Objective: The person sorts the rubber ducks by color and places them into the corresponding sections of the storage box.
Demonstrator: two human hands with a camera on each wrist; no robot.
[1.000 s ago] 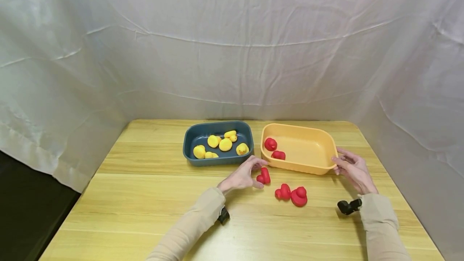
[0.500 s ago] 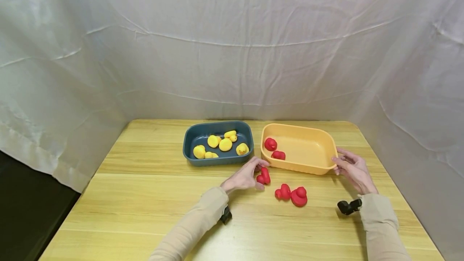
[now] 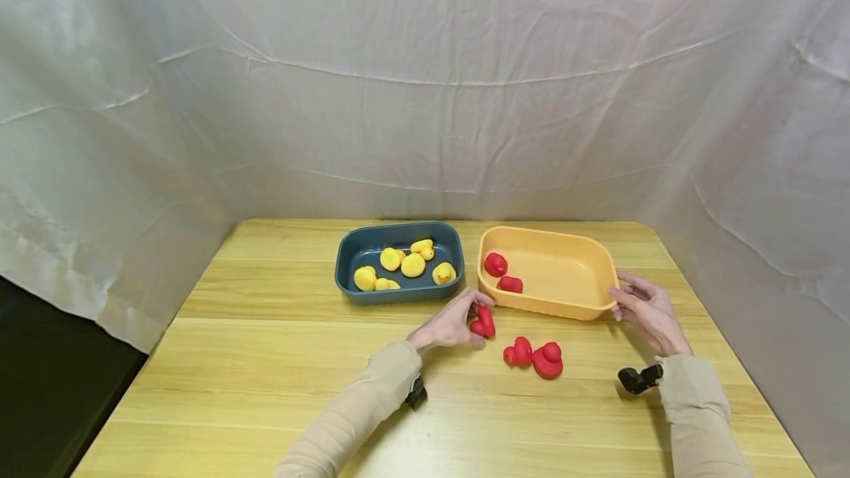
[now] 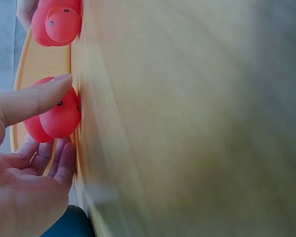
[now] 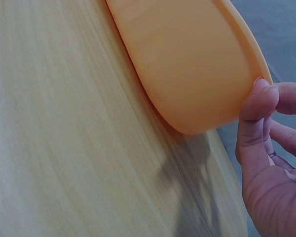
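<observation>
My left hand (image 3: 453, 321) spreads its thumb and fingers around a red toy duck (image 3: 486, 321) that lies on its side on the table. In the left wrist view, the thumb (image 4: 39, 101) crosses in front of this duck and the fingertips lie close below it. My right hand (image 3: 652, 312) pinches the rim of the light orange tub (image 3: 584, 310) at its near right corner, thumb inside and fingers outside. Two red ducks (image 3: 510, 285) lie at the left end of that tub. Another red duck (image 3: 518, 352) and an upright one (image 3: 547, 361) sit in front.
A dark blue tub (image 3: 345, 290) holding several yellow ducks (image 3: 413, 265) stands left of the orange tub, with a narrow gap between. Both tubs are near the back of the wooden table (image 3: 265, 360). Pale curtains (image 3: 425, 131) hang behind and at the sides.
My left hand has shifted slightly right and closer around the red duck, which has stayed in place. The right hand and both tubs have not moved.
</observation>
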